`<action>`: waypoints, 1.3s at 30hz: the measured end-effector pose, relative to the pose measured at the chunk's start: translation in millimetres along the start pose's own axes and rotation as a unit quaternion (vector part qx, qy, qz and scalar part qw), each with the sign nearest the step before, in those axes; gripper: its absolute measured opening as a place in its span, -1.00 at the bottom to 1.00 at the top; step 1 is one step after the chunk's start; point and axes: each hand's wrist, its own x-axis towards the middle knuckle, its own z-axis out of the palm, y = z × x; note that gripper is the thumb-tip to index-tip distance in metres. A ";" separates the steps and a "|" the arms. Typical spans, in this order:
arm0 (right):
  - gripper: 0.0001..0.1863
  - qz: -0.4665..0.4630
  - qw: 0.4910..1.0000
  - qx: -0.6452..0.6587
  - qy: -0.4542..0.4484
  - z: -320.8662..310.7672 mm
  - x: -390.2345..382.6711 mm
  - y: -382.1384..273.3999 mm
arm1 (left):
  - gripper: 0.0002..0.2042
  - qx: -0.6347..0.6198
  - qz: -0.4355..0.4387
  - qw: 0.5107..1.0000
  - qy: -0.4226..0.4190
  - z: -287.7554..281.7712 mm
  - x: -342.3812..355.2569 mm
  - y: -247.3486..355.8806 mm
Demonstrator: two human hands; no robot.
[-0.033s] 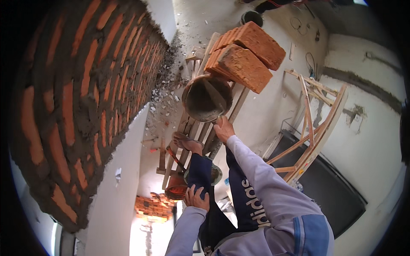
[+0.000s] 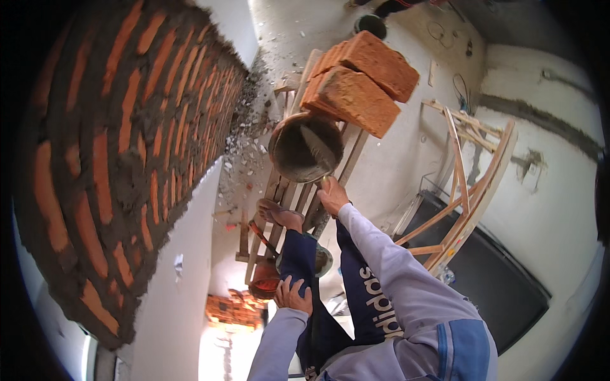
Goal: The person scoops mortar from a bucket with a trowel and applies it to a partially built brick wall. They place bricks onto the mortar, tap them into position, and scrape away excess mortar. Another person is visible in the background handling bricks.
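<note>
My right hand is closed round the handle of a trowel. The trowel's blade lies inside a round bucket of wet grey mortar. On my bent left knee rests my left hand, fingers spread over the dark trouser leg and holding nothing. Just beyond the bucket, stacked red bricks sit on a wooden plank platform. My bare left foot stands on the planks too.
At left rises a brick wall with thick mortar joints. Rubble lies along its foot. A reddish bucket and another bucket are by my left leg. A wooden frame leans at right beside a dark panel.
The view has shifted slightly. The trowel blade sits at a somewhat different angle in the bucket, still in my right hand. My left hand stays on my knee.
</note>
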 end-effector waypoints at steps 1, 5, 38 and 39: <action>-0.67 0.044 0.997 0.004 -0.065 -3.4 1.5 0.1 | -0.68 0.014 -0.001 1.000 0.006 2.4 -1.2 -2.4; -0.76 0.245 0.952 0.078 -0.163 -19.6 18.6 -8.0 | -0.70 0.071 0.051 0.996 0.032 4.5 4.2 -7.6; -0.59 0.460 0.789 0.341 -0.223 -317.2 -200.1 -40.1 | -0.49 -0.423 -0.111 0.820 -0.368 -231.3 -89.7 -36.9; -0.58 0.469 0.799 0.319 -0.199 -321.4 -192.1 -30.6 | -0.44 -0.564 -0.095 0.673 -0.469 -234.8 -89.3 -57.6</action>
